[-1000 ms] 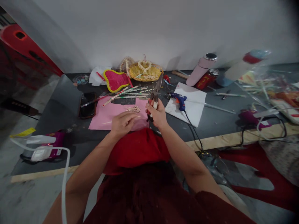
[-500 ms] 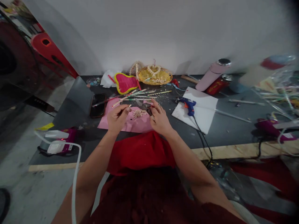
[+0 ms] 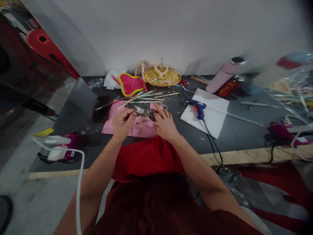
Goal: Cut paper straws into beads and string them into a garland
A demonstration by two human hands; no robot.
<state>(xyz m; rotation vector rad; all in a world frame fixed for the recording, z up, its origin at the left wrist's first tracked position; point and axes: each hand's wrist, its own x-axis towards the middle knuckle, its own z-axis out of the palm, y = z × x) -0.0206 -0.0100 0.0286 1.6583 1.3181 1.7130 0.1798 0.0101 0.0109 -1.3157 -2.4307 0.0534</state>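
My right hand (image 3: 166, 124) is closed around the handles of pruning shears (image 3: 146, 113), whose blades point left and look parted. Thumb and fingers of my left hand (image 3: 123, 123) pinch together right at the blade tips. A short piece of pale stick is in that pinch, mostly hidden now. Below the shears, a small pile of short cut pieces (image 3: 144, 119) lies on a pink sheet (image 3: 109, 126), partly covered by the tool. Just beyond my hands, several thin printed sticks (image 3: 146, 98) lie across one another.
Behind the sticks are a pink heart-shaped piece with yellow edging (image 3: 132, 85) and a yellow basket (image 3: 163, 80). A blue glue gun (image 3: 199, 109) rests on a white board (image 3: 215, 125) at right. Beyond stand a pink flask (image 3: 223, 75) and red can (image 3: 230, 85). A phone (image 3: 101, 109) lies left.
The pruning shears have swung left, out from near my right palm, so their blades now reach my left fingertips. My left hand stays nearly in place.
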